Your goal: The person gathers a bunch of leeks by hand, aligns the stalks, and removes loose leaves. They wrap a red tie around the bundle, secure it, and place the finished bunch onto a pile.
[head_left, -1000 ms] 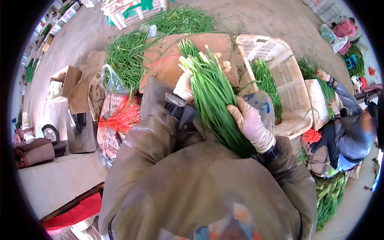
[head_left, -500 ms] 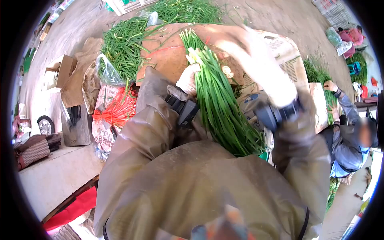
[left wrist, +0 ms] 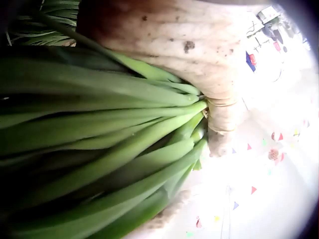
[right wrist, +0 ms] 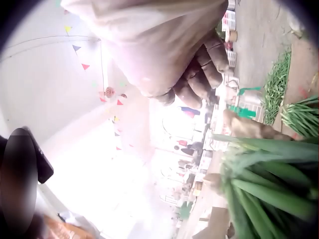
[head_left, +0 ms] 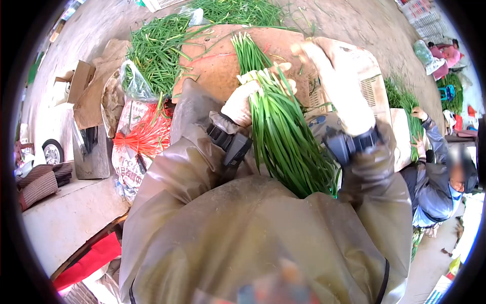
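Note:
My gloved left hand [head_left: 239, 105] grips a thick bunch of green chives [head_left: 283, 137] near its pale cut ends, fingertips showing on the far side. The leaves hang down toward my lap. In the left wrist view the thumb of that hand [left wrist: 199, 55] curls over the stalks [left wrist: 114, 119]. My gloved right hand [head_left: 336, 81] is raised to the right of the bunch, bright and washed out. In the right wrist view this hand [right wrist: 169, 55] has loosely bent fingers with nothing between them. Another chive bundle [head_left: 249, 54] lies on the brown board [head_left: 212, 71] beyond.
A loose heap of chives [head_left: 157, 55] lies left of the board, by a plastic bag [head_left: 136, 83] and red ties [head_left: 149, 129]. On the right stands a pale crate [head_left: 372, 76]. Another person [head_left: 438, 177] sits at far right, hands on chives.
My right hand has let go of the leafy part of the bunch and risen up and to the right. The left hand keeps its hold, and the head view has shifted slightly.

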`<act>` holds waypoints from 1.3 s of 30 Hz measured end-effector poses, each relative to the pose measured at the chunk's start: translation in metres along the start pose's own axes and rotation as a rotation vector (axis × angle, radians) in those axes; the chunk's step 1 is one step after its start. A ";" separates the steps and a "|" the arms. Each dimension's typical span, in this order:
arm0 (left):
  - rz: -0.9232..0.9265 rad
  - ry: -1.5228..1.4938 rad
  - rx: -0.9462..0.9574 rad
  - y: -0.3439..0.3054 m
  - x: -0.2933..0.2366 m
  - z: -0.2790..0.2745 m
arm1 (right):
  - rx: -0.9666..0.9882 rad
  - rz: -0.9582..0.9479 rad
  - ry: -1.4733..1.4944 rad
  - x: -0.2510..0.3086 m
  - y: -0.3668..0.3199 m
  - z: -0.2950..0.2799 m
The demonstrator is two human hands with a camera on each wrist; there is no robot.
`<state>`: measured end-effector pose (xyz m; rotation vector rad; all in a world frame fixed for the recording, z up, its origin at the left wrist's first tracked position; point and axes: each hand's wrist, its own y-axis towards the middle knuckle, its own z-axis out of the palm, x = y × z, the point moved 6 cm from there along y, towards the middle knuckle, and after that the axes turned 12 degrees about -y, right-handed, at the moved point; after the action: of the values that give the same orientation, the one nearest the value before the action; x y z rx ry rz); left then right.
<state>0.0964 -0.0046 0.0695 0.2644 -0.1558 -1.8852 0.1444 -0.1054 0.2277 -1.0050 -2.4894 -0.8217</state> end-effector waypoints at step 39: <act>-0.203 -0.041 -0.128 -0.026 0.012 -0.015 | 0.256 -0.238 -0.545 0.019 -0.046 0.034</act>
<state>0.0727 -0.0071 0.0471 0.1593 -0.0364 -2.0933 0.0957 -0.1011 0.1934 -0.9473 -3.1198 -0.2897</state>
